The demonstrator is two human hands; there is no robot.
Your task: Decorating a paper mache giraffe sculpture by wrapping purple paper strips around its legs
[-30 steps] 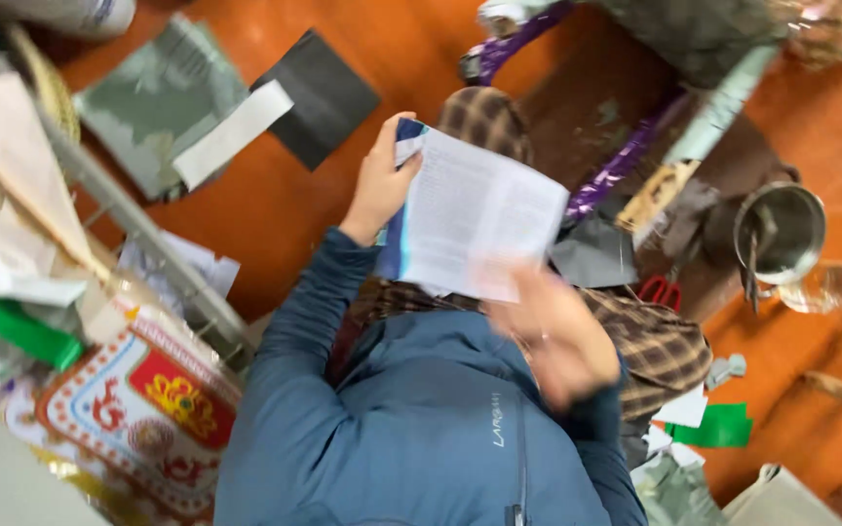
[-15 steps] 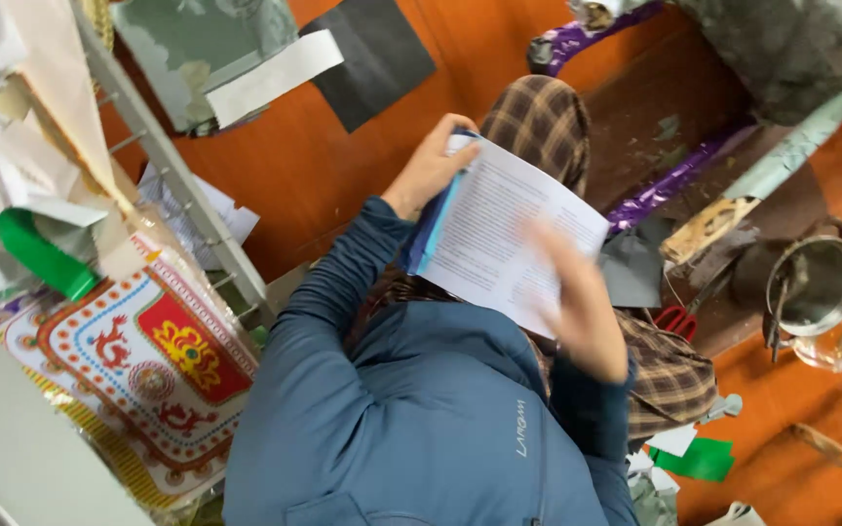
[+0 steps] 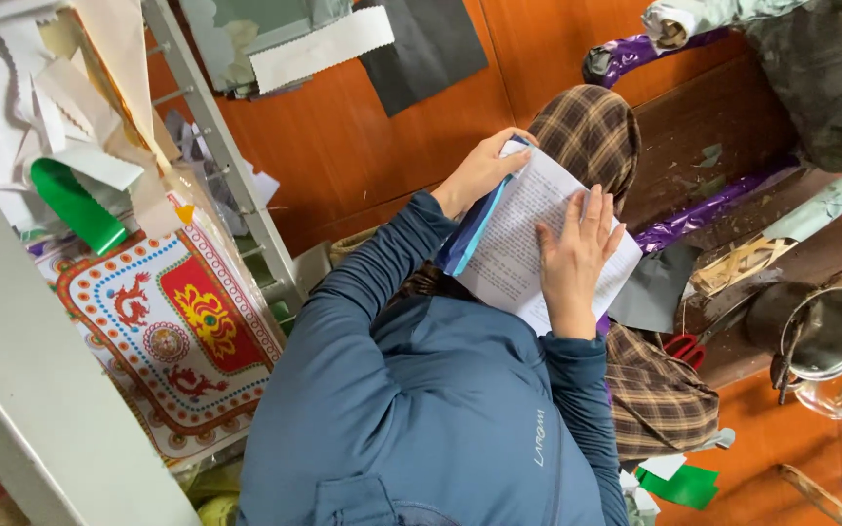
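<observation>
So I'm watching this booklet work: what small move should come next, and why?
Probably slide the right hand down the open booklet. It lies flat on the page, fingers spread, while the left hand grips the top edge, so the sheet looks ready for smoothing.

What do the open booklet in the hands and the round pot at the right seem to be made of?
The booklet: thin matte white paper, its printed pages flexing under the right hand; a blue cover shows by the left hand. The pot: probably steel or aluminium, a grey, dully shiny bowl with a thin wire handle.
</observation>
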